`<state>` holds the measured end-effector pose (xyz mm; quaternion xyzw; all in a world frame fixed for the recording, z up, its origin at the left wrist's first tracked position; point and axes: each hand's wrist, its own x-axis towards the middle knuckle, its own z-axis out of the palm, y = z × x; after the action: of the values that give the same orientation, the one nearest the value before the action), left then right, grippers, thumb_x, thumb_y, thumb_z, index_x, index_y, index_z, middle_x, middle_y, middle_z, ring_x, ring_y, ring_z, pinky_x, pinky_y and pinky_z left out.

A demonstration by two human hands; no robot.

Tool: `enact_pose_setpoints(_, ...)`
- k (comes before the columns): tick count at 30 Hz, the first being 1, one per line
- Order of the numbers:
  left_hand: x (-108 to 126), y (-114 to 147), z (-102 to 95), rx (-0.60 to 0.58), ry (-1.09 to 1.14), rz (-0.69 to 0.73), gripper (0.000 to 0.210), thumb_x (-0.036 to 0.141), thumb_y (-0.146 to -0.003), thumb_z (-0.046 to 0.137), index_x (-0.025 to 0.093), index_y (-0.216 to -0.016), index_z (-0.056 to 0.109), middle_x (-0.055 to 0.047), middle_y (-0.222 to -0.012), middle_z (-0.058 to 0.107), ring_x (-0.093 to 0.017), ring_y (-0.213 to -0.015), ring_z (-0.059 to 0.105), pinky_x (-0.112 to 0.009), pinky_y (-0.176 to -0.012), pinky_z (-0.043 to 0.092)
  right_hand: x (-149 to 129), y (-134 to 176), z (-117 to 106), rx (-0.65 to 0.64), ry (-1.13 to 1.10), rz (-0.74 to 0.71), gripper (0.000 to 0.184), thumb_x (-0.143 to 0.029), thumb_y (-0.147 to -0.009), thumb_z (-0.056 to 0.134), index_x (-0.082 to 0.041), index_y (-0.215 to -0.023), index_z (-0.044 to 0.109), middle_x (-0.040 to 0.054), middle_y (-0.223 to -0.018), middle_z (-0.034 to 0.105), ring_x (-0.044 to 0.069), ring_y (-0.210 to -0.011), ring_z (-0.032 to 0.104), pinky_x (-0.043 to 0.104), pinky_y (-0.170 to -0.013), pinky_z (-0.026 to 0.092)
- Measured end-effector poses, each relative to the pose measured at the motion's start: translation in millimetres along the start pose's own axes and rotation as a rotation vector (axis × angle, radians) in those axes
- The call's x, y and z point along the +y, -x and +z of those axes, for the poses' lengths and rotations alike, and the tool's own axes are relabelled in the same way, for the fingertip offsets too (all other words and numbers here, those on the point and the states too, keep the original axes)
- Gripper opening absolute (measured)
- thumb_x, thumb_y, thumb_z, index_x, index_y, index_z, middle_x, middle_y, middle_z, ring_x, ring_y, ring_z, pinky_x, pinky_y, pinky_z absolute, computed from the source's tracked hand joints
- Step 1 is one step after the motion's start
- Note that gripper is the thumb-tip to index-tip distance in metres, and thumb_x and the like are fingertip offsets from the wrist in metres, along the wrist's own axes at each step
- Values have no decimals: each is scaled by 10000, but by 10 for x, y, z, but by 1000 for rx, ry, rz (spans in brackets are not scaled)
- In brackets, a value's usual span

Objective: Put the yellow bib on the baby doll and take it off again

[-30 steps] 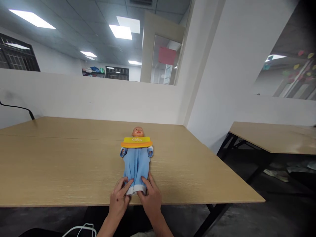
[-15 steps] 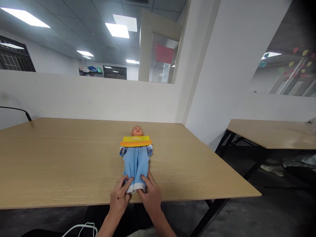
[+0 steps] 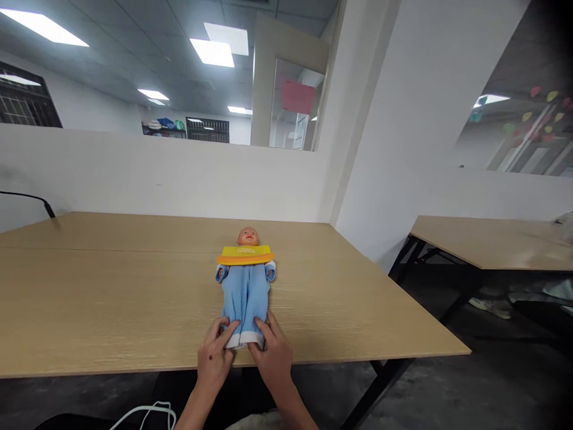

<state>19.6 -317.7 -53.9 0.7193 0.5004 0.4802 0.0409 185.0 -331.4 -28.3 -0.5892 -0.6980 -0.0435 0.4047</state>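
Observation:
A baby doll [image 3: 248,236] lies on its back on the wooden table, head toward the wall. Across its chest is a yellow bib [image 3: 246,255] with an orange lower edge. Its blue trousers [image 3: 245,295] end in white hems near the table's front edge. My left hand [image 3: 215,353] grips the lower left trouser leg, index finger lying over the cloth. On the other side, my right hand [image 3: 271,351] holds the lower right leg, thumb at the hem and fingers on top. The doll's feet are not visible.
The wooden table [image 3: 111,298] reaches back to a low white wall [image 3: 201,185]. Another table [image 3: 505,242] stands at the right, with a person's shoe [image 3: 490,307] beneath it. A white cable [image 3: 147,411] hangs at lower left, and a black cable [image 3: 47,208] meets the far left corner.
The view has shifted very slightly. Both hands stay at the trouser hems, and the doll has not visibly moved on the table.

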Motion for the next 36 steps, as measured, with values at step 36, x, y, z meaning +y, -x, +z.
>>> enact_pose_setpoints(36, 360, -67, -102, -88, -329, -438, 522, 193, -835, 536, 211, -1342, 413, -101, -1202, 523, -214, -911, 620, -288, -612, 452, -13, 66, 19, -5, -22, 72, 626, -121, -717, 520, -158, -1336, 436, 140, -1308, 546, 281, -1160, 571, 385, -893, 524)
